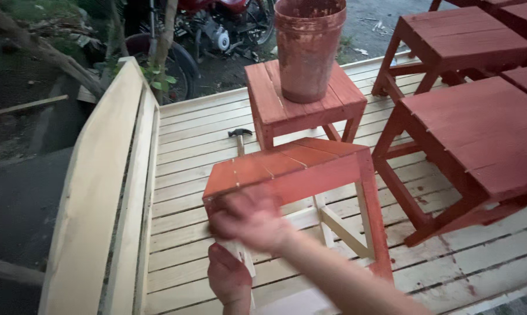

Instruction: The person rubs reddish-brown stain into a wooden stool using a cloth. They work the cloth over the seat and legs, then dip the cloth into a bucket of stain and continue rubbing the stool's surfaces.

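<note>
A small wooden stool (287,166) stands tilted on a pale plank deck (188,146). Its top and near right leg are red, while its inner legs and rails are bare wood. My left hand (228,280) grips the stool's bare front left leg from below. My right hand (249,219) is blurred at the stool's front left corner, just above the left hand, with the forearm reaching in from the lower right. Whether it holds anything is hidden by the blur.
A red-stained bucket (308,46) stands on a second red stool (333,99) behind. A hammer (240,137) lies on the deck between the stools. Larger red tables (485,134) crowd the right. A bare wood rail (100,192) runs along the left, with a motorcycle (217,29) beyond.
</note>
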`<state>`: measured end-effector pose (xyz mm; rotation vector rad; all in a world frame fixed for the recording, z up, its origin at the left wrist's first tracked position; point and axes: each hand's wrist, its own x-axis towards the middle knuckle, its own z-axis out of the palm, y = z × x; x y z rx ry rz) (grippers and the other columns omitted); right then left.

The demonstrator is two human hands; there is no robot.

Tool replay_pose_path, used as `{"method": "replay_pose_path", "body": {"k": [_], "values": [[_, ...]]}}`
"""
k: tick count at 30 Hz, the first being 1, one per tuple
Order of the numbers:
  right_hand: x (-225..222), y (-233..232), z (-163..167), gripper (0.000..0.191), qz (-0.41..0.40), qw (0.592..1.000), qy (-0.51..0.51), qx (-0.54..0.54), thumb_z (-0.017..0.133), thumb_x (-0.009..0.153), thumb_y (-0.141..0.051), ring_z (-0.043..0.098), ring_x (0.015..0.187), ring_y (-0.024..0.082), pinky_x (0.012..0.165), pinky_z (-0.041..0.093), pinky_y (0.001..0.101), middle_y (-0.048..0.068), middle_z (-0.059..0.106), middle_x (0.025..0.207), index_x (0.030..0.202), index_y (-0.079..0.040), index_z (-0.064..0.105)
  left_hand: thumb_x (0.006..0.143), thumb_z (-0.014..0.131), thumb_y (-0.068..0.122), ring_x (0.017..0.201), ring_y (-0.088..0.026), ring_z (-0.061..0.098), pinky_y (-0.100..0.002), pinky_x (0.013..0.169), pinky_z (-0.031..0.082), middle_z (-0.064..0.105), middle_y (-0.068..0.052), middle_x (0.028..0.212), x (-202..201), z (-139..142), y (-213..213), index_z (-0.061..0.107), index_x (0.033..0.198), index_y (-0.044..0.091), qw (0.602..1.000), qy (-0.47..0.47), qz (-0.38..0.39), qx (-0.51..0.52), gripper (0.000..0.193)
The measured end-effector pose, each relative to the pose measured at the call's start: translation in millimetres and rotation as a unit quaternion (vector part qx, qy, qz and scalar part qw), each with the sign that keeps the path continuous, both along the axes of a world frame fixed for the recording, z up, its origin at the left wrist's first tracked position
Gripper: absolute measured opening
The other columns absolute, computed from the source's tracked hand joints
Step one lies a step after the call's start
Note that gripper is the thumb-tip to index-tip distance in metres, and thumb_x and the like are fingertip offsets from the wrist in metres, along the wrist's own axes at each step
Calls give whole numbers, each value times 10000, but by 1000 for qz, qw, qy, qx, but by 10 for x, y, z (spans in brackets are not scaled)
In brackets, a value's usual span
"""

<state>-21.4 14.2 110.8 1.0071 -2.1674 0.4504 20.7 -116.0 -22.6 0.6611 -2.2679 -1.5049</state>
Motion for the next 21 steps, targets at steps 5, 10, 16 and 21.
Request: {"method": "replay_pose_path", "body": {"k": [5, 10, 16, 21], "values": [[-92, 1322, 174, 474, -184, 982, 24, -24, 746, 695, -148, 593, 1174, 360, 965, 488, 517, 107, 641, 1282, 1166, -199, 713, 1071, 267, 408, 924, -514, 658, -599, 784, 497, 721, -260, 960, 129, 208, 68, 641, 1120, 62, 993, -21, 23, -112, 512], [-186, 1841, 243, 329, -296, 942, 100, -121, 907, 840, -259, 630, 1025, 321, 842, 550, 464, 113, 620, 1123, 1071, -161, 694, 1071, 282, 411, 897, -521, 653, -613, 761, 488, 717, -258, 939, 136, 329, 103, 641, 1104, 72, 992, -7, 40, -121, 494], [239, 1974, -202, 494, -379, 909, 55, -162, 909, 782, -214, 622, 976, 348, 802, 544, 472, 138, 600, 1063, 1215, -99, 699, 1073, 281, 406, 849, -513, 656, -619, 714, 485, 715, -241, 885, 173, 352, 116, 609, 1093, 83, 988, -11, 31, -150, 460], [1212, 2090, -1162, 394, -382, 897, 12, -224, 853, 759, -156, 629, 1029, 335, 828, 541, 438, 132, 605, 1100, 1092, -131, 644, 1106, 299, 406, 865, -521, 651, -628, 740, 477, 713, -250, 930, 141, 336, 125, 603, 1087, 84, 980, 16, 48, -191, 443]]}}
